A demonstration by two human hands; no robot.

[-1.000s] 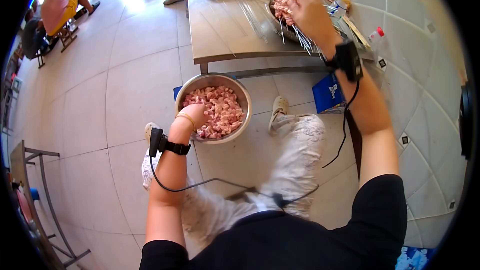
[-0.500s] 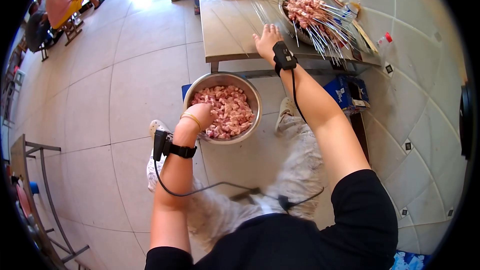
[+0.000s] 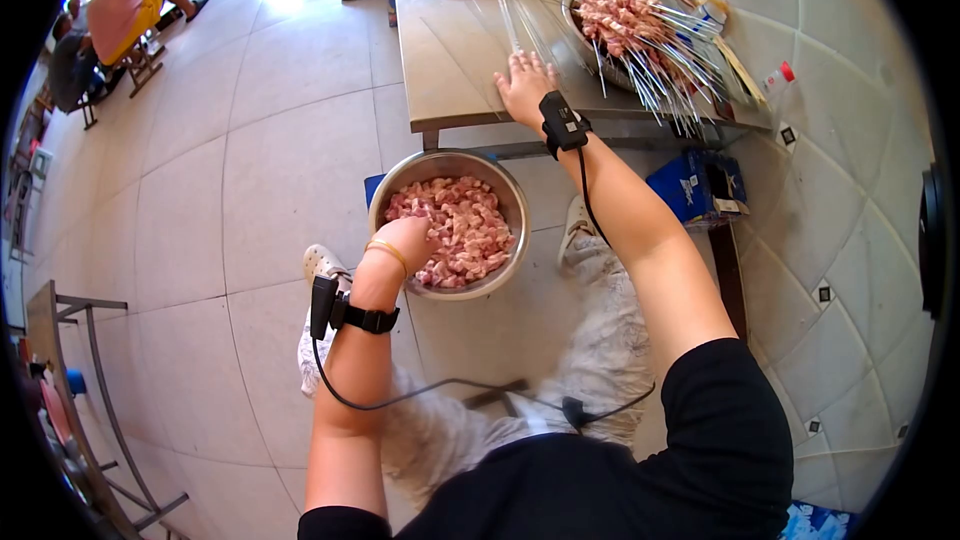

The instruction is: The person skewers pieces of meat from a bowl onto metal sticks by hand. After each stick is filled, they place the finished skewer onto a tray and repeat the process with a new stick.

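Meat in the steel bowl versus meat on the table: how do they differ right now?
Bowl meat is loose cubes; table meat is threaded on skewers. Bowl meat has the left hand in it; table meat lies beyond the right hand, untouched. Both look raw and pink.

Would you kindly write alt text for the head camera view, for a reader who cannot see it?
A person's left hand is in a steel bowl of raw meat cubes, while the right hand lies flat on a table by bare skewers. A pile of loaded skewers sits beyond.
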